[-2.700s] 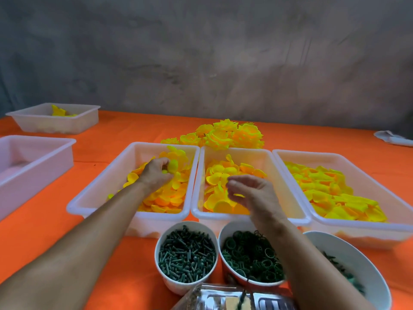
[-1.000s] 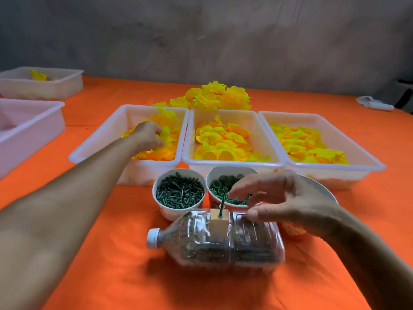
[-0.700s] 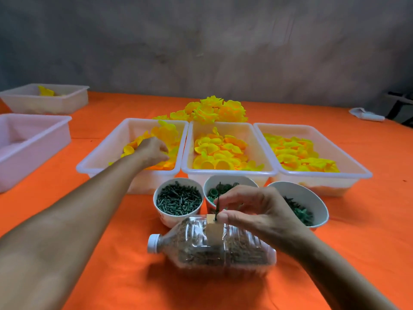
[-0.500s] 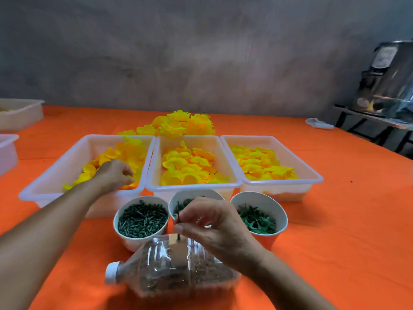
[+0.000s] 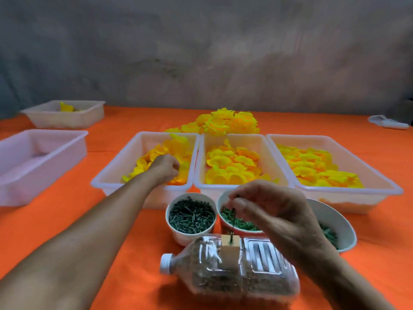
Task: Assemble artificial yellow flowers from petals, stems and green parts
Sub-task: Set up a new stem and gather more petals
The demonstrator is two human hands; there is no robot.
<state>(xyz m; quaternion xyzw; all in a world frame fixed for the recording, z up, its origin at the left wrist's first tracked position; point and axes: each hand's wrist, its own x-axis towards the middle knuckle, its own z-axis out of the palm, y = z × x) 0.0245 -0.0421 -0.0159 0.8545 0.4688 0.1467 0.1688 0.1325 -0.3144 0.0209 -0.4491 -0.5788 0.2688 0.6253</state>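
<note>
My left hand (image 5: 164, 167) reaches into the left white tray (image 5: 116, 173) and its curled fingers sit among yellow petals (image 5: 169, 146); what it holds is hidden. My right hand (image 5: 270, 211) pinches the top of a thin dark green stem (image 5: 232, 222) that stands upright in a tan block (image 5: 230, 241) fixed on a clear bottle (image 5: 234, 271) lying on its side. Two more trays of yellow petals, the middle tray (image 5: 237, 139) and the right tray (image 5: 348, 157), stand beside the first.
Three cups hold green parts: the left cup (image 5: 191, 217), middle cup (image 5: 223, 218) and right cup (image 5: 339, 229). Finished yellow flowers (image 5: 223, 123) are piled behind the trays. An empty tray (image 5: 33, 157) and a far tray (image 5: 64, 113) stand at left on the orange table (image 5: 111, 231).
My right hand came back from the middle tray to the bottle and took hold of the stem standing in the block. My left hand stayed in the left tray. The camera shifted.
</note>
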